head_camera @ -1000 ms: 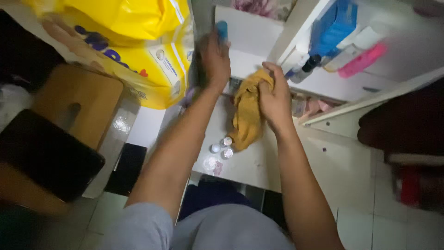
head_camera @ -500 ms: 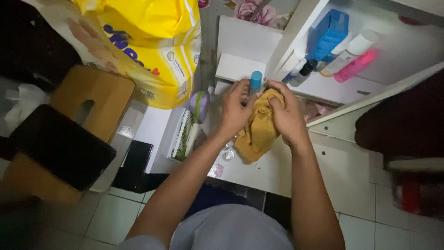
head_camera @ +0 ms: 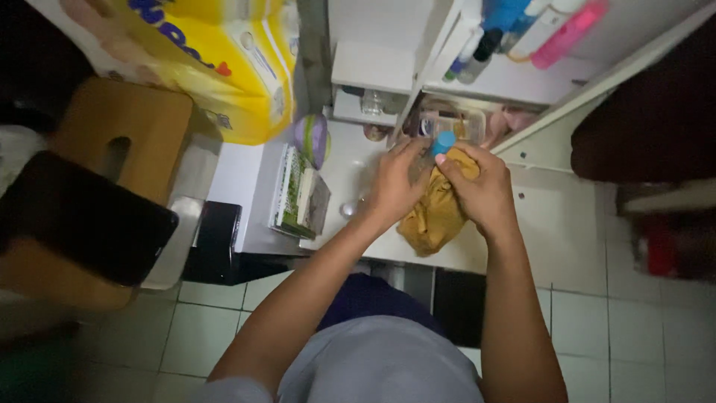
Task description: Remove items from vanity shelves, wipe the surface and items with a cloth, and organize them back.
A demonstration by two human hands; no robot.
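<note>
My left hand (head_camera: 394, 186) and my right hand (head_camera: 483, 190) are close together over a white tabletop (head_camera: 350, 168). Between them stands a small bottle with a blue cap (head_camera: 444, 142); my left hand grips its clear body. My right hand presses a mustard-yellow cloth (head_camera: 434, 220) against the bottle, and the cloth hangs down to the tabletop's front edge. The bottle's lower part is hidden by fingers and cloth.
A round green and purple object (head_camera: 312, 138) and a flat green and white box (head_camera: 298, 200) lie left of my hands. Behind is a white shelf (head_camera: 522, 78) with a pink bottle (head_camera: 567, 33) and a clear container (head_camera: 456, 123). A yellow package (head_camera: 224, 52) and wooden stool (head_camera: 119, 134) stand left.
My left hand brought the blue-capped bottle down from the shelf to the cloth. Both hands now meet around it, and the view has tilted downward.
</note>
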